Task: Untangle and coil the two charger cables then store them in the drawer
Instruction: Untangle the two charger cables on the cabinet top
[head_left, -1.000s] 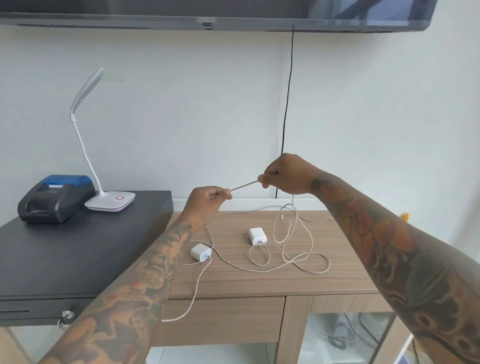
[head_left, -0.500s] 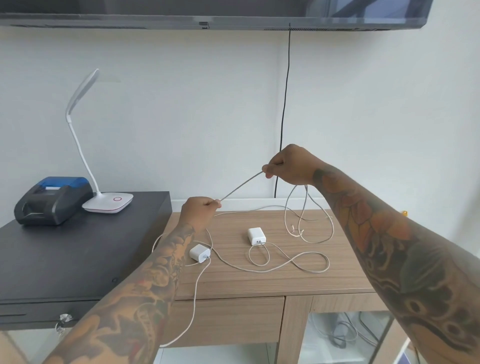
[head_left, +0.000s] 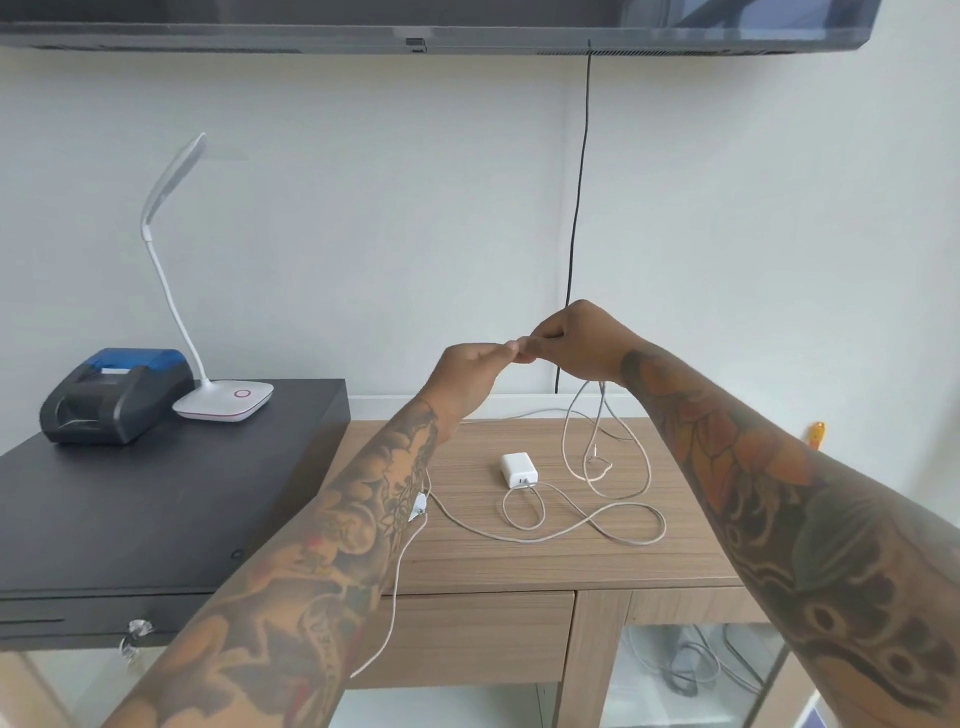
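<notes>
Two white charger cables lie on the wooden cabinet top (head_left: 519, 561). One white charger block (head_left: 519, 470) sits mid-table with its cable (head_left: 597, 522) looping to the right. The second block (head_left: 418, 506) is mostly hidden behind my left forearm; its cable (head_left: 392, 603) hangs over the front edge. My right hand (head_left: 576, 340) is raised above the table, pinching cable loops (head_left: 602, 441) that dangle to the surface. My left hand (head_left: 475, 371) meets it fingertip to fingertip, pinching the same cable. The wooden drawer (head_left: 467, 639) below is closed.
A black cash drawer (head_left: 130, 509) stands at the left, carrying a black and blue receipt printer (head_left: 117, 395) and a white desk lamp (head_left: 223, 400). A black wire (head_left: 574, 234) runs down the wall from a screen above. More cables lie behind glass at lower right.
My left hand rose and moved right until it touches my right hand, closing the stretch of cable held between them. The right hand stayed raised with its hanging loops.
</notes>
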